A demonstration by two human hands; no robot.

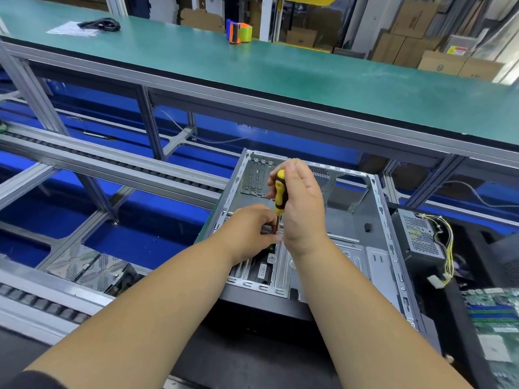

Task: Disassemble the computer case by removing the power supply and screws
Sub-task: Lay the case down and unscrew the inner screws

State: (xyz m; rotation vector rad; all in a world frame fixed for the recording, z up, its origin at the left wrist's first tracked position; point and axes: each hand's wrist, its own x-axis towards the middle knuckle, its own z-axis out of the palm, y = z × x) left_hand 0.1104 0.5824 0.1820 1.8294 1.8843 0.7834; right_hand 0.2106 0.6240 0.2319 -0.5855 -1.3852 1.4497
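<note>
An open grey computer case [382,220] lies on its side in front of me, its inside bare metal. My right hand [302,209] grips a yellow-and-black screwdriver [279,192] held upright, its shaft pointing down into the case's near left part. My left hand [250,231] is closed around the shaft's lower end near the tip, over a drive bracket [264,273]. The screw under the tip is hidden by my fingers. A grey power supply [418,234] with yellow wires [448,248] stands outside the case to the right.
A green motherboard [494,318] lies at the lower right. Aluminium conveyor rails [112,164] run across the left over a blue floor. A green-topped bench [280,66] spans the back, holding a tape dispenser [238,30] and a black cable [99,23]. Cardboard boxes stand behind it.
</note>
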